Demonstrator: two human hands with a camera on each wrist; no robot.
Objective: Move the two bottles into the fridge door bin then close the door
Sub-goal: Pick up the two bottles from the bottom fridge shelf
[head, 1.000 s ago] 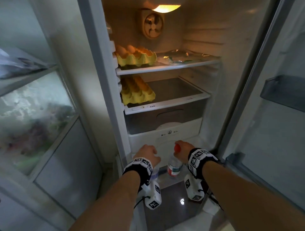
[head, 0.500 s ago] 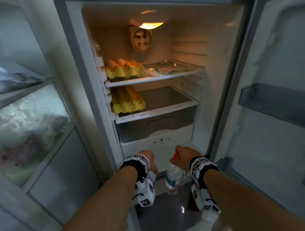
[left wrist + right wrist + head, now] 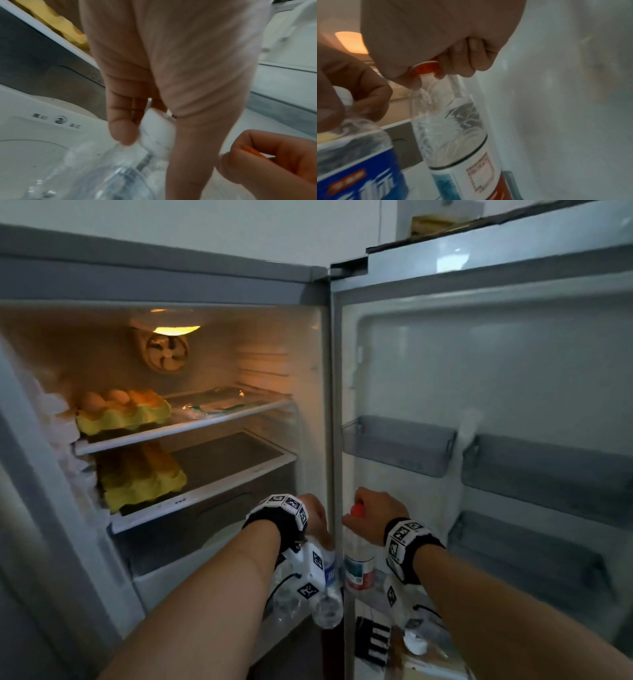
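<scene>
My left hand point(image 3: 313, 518) grips the white cap point(image 3: 154, 129) of a clear bottle with a blue label point(image 3: 329, 575), which hangs tilted below it. Just to its right, my right hand point(image 3: 375, 513) grips the red cap point(image 3: 426, 67) of a second clear bottle with a red and teal label point(image 3: 358, 571), which hangs upright near the inner wall of the open fridge door point(image 3: 513, 364). Both bottles are in the air near the door's hinge edge. The door's grey bins point(image 3: 397, 445) point(image 3: 524, 556) show nothing inside.
Two yellow egg trays point(image 3: 123, 412) point(image 3: 144, 474) sit on the fridge's left shelves. Below the shelves are a grey drawer point(image 3: 205, 515) and a white drawer front point(image 3: 51, 121). A third door bin point(image 3: 548, 470) hangs at the upper right.
Both hands have lifted the bottles from low in the fridge and carried them up and right toward the door. My view has risen and swung right, so the door bins now show.
</scene>
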